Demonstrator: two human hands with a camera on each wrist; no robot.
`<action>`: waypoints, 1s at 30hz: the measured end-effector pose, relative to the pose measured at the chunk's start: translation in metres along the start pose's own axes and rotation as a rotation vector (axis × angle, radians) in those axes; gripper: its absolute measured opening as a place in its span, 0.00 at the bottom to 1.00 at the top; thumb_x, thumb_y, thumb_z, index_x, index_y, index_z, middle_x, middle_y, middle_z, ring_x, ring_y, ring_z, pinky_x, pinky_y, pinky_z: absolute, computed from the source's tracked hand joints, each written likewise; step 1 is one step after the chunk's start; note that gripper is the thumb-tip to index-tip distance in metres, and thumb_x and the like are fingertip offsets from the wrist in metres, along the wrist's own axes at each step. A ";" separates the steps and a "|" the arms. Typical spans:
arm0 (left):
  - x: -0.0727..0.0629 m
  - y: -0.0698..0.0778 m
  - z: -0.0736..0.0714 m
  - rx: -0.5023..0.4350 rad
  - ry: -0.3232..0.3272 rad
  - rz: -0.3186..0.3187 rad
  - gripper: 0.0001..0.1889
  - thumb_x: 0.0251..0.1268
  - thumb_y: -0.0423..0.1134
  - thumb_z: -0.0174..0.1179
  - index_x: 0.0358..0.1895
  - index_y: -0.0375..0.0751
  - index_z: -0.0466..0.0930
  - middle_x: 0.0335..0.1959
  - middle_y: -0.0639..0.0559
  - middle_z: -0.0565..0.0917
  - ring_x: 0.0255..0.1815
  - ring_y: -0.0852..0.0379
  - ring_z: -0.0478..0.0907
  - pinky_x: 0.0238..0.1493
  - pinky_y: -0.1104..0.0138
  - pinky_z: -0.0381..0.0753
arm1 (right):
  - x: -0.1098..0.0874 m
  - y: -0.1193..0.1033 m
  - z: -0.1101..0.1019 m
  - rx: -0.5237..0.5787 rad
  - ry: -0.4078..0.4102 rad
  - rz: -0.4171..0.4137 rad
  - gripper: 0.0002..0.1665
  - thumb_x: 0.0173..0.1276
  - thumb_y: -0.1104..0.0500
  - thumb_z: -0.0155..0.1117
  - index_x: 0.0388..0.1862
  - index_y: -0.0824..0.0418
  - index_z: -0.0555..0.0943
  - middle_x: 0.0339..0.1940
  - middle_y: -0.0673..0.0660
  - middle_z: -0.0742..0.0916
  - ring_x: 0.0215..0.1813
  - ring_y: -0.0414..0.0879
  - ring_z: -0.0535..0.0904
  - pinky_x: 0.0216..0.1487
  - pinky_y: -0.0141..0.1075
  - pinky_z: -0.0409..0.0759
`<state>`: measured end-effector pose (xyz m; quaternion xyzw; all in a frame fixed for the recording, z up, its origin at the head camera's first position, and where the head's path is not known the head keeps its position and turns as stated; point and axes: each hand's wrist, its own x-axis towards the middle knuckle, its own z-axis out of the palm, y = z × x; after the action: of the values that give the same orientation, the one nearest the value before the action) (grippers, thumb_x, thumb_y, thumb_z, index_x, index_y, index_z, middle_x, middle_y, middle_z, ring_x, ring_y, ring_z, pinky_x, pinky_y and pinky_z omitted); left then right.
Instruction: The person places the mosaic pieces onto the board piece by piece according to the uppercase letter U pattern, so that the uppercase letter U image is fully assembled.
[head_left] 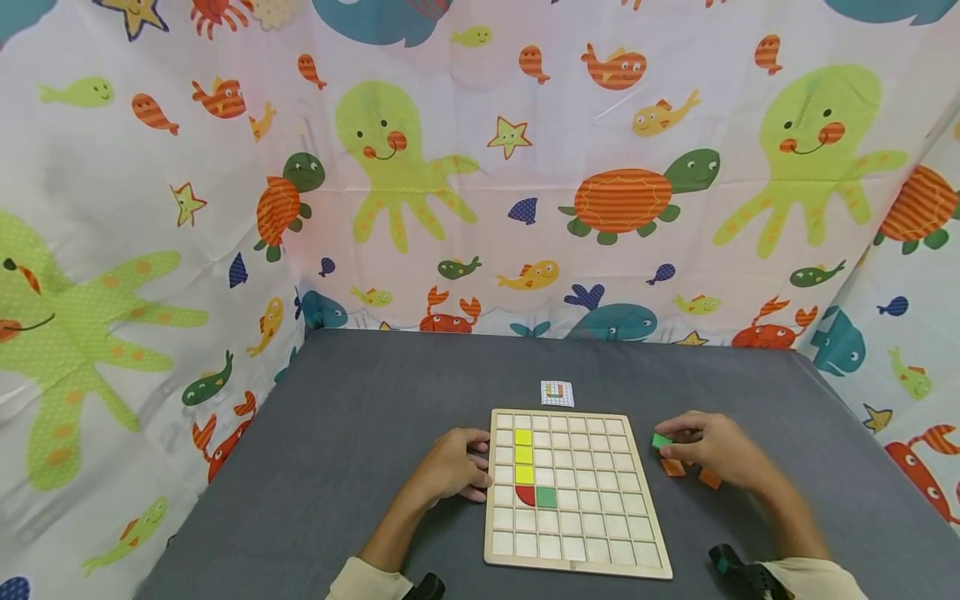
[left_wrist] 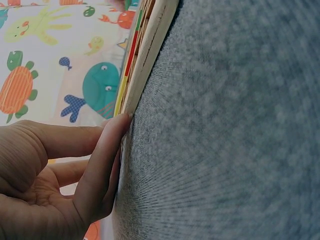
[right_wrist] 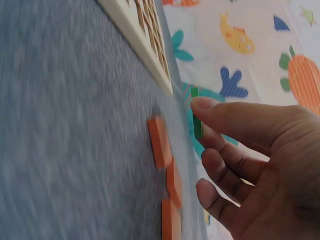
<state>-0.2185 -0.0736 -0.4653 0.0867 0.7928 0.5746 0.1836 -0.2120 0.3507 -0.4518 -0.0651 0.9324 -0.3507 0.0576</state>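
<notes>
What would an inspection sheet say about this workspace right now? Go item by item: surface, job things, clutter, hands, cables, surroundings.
Surface: grey tabletop, cloth-like in texture.
Board: wooden grid board lying flat; most cells hold no coloured tile.
Tiles on board: three yellow tiles in one column, a rounded red tile next below, and a square green tile to its right.
Loose tiles: three orange tiles visible near the right hand.
Card: small pattern card beyond the board's far edge.
Clutter: nothing seen.
Left hand: fingers touch the board's left edge.
Right hand: pinches another green tile.
Cables: nothing seen.
Surroundings: sea-animal curtain behind and at both sides.
</notes>
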 end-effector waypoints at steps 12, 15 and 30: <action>0.000 -0.001 0.001 0.000 0.013 0.012 0.37 0.54 0.16 0.70 0.71 0.27 0.74 0.57 0.37 0.79 0.43 0.50 0.85 0.28 0.58 0.93 | 0.003 -0.038 0.020 -0.018 0.019 -0.145 0.18 0.66 0.54 0.80 0.52 0.58 0.91 0.43 0.50 0.87 0.44 0.42 0.79 0.39 0.34 0.82; 0.000 -0.001 0.001 0.001 0.014 0.008 0.37 0.54 0.16 0.71 0.72 0.28 0.74 0.57 0.37 0.79 0.43 0.50 0.85 0.28 0.58 0.93 | 0.005 -0.045 0.024 0.001 -0.008 -0.168 0.16 0.66 0.56 0.79 0.51 0.58 0.91 0.41 0.50 0.85 0.41 0.41 0.78 0.34 0.33 0.81; 0.002 -0.002 0.002 0.001 0.020 0.009 0.37 0.53 0.15 0.71 0.71 0.28 0.75 0.56 0.38 0.79 0.43 0.50 0.84 0.28 0.58 0.93 | 0.005 -0.068 0.049 0.081 -0.122 -0.307 0.17 0.66 0.58 0.79 0.52 0.60 0.90 0.44 0.50 0.88 0.42 0.36 0.81 0.42 0.33 0.85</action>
<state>-0.2191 -0.0720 -0.4681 0.0846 0.7944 0.5760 0.1731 -0.2043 0.2677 -0.4441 -0.2254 0.8915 -0.3879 0.0622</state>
